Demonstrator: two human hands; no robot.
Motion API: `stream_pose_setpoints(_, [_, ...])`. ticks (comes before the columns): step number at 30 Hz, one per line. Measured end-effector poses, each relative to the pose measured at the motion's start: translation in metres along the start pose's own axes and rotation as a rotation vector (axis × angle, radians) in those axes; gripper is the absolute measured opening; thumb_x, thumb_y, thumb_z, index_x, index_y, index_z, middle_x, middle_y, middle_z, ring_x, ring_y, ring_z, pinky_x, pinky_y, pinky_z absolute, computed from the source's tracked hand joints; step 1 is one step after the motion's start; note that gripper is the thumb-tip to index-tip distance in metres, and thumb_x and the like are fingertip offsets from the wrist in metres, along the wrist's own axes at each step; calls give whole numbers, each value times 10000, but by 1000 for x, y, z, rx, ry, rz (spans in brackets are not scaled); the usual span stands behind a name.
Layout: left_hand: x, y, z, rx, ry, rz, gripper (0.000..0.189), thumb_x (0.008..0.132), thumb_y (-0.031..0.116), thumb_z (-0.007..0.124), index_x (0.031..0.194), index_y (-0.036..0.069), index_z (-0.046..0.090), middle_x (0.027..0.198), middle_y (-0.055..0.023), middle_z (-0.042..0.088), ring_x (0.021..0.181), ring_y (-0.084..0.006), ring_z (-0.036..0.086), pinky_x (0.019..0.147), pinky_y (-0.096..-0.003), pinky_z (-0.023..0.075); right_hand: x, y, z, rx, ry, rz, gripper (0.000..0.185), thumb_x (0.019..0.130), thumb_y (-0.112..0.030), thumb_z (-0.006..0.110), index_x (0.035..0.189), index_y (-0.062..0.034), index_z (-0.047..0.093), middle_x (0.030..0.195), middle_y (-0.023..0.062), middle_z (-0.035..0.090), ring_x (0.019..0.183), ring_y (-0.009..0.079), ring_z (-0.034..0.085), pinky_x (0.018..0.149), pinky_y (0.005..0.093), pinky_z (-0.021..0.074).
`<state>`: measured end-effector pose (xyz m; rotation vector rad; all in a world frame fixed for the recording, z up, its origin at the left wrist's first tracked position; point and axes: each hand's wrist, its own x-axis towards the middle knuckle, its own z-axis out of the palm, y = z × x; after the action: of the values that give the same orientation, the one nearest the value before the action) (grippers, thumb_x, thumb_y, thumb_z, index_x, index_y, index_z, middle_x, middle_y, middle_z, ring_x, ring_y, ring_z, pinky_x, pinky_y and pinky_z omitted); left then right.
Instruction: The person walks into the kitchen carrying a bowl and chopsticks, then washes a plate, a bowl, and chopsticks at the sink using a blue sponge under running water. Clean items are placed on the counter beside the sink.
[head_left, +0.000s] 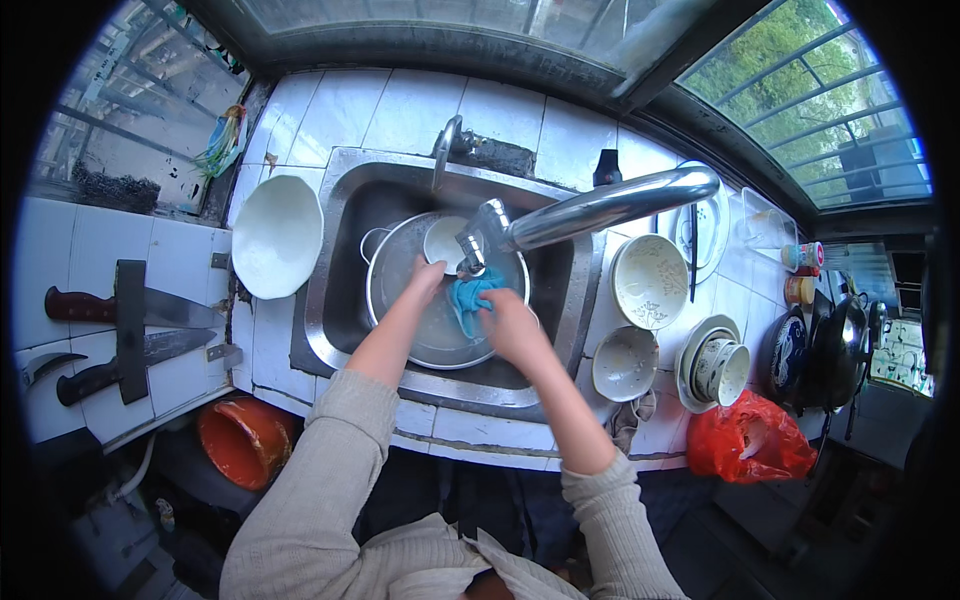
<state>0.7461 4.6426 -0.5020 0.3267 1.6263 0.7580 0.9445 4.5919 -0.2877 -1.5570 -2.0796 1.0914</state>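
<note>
My left hand (429, 276) grips the near rim of a small white bowl (444, 241), held over a round metal basin (420, 346). In my right hand (511, 322) is a bunched blue cloth (470, 300), just right of the bowl and below the faucet head (472, 259). Cloudy water fills part of the basin, which stands inside a stainless steel sink (346, 247). The faucet head hides part of the bowl's right side.
A white oval dish (277, 236) rests left of the sink. On the right counter are a patterned bowl (651, 281), another bowl (625, 364), stacked bowls (709, 364) and a red plastic bag (750, 442). Knives (161, 346) hang on the left wall rack. The chrome faucet arm (615, 210) crosses the sink.
</note>
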Motion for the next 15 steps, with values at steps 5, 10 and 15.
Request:
stream_pose_setpoints(5, [-36, 28, 19, -128, -45, -22, 629, 793, -95, 367, 1382, 126, 347, 1263, -181, 520, 969, -347, 649, 627, -472, 600, 11, 59, 114, -581, -153, 33, 380, 813, -144, 641, 1185, -101, 583, 1287, 163, 488, 1176, 397, 484, 940, 488, 460])
stream_pose_setpoints(10, [-66, 39, -29, -54, -103, -71, 702, 856, -29, 400, 1480, 236, 215, 1389, -194, 407, 1172, -393, 546, 793, -580, 556, 41, 67, 97, 76, 188, 377, 256, 755, -63, 617, 1008, -36, 580, 994, 217, 617, 946, 412, 604, 827, 439, 491])
stream_pose_setpoints(15, [-84, 25, -30, -41, -127, -65, 696, 915, 466, 557, 1497, 250, 242, 1479, -151, 334, 1274, -369, 423, 818, -536, 495, 22, -4, 88, 684, 472, 239, 368, 824, -108, 673, 1142, -3, 520, 1024, 188, 673, 885, 251, 669, 776, 332, 508])
